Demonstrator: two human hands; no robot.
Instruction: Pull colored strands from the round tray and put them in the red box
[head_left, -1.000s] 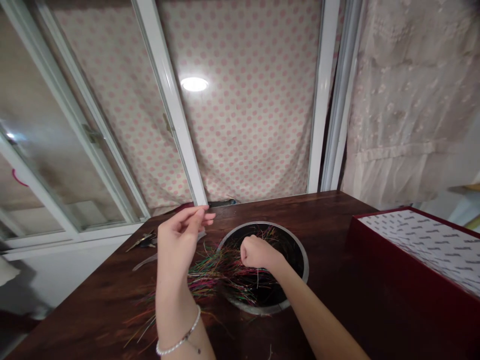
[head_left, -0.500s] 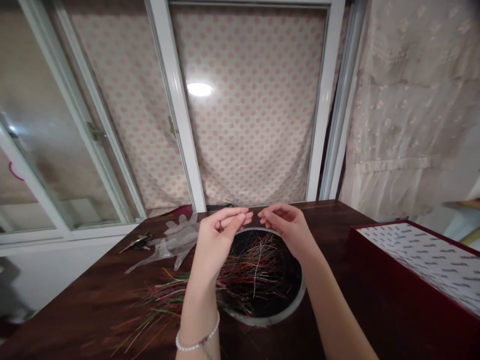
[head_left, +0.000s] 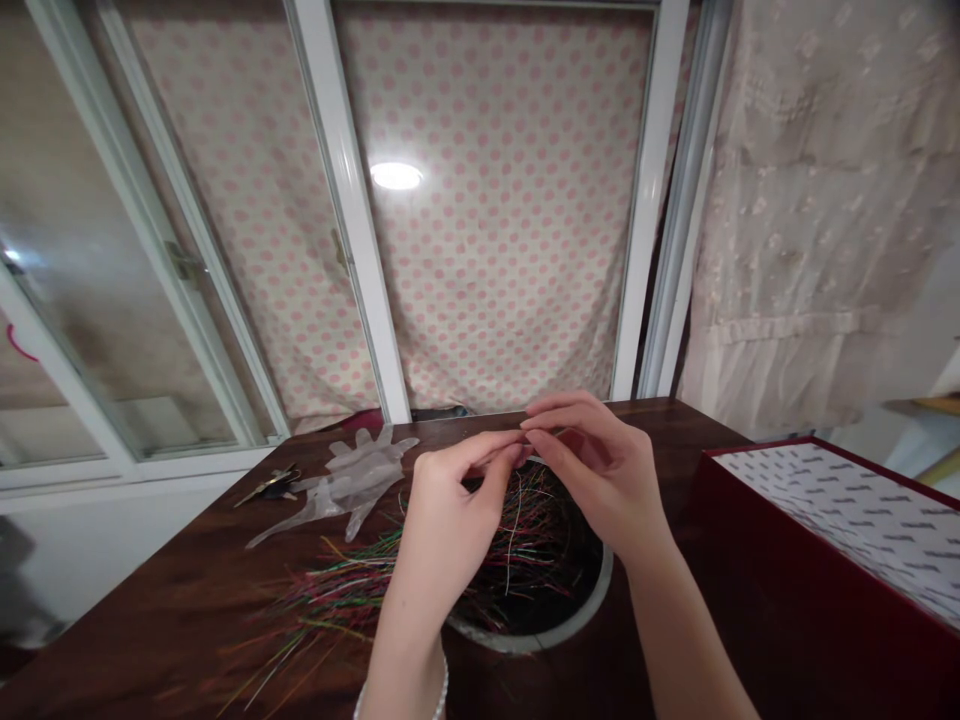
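Holds left hand [head_left: 457, 490] and right hand [head_left: 607, 470] raised above the far part of a round dark tray [head_left: 517, 643], with fingertips touching in the middle; cannot tell whether clamped on anything. Just below: a loose heap of thin coloured strands [head_left: 349, 578], partly inside the tray, partly spilling past the left rim. Runs mostly left to right along the long axis, with a few ends fanning toward the near left; includes one white strand [head_left: 513, 540], lying near to far inside the tray. To the right, a red box [head_left: 814, 575] with white printed lining [head_left: 862, 500]. Far left of the heap, clear plastic gloves [head_left: 360, 485]. Underneath, a dark wooden table [head_left: 172, 600]. Beyond the far edge, a white window frame [head_left: 352, 200] before dotted cloth [head_left: 495, 270]; far right, a pale curtain [head_left: 787, 220].
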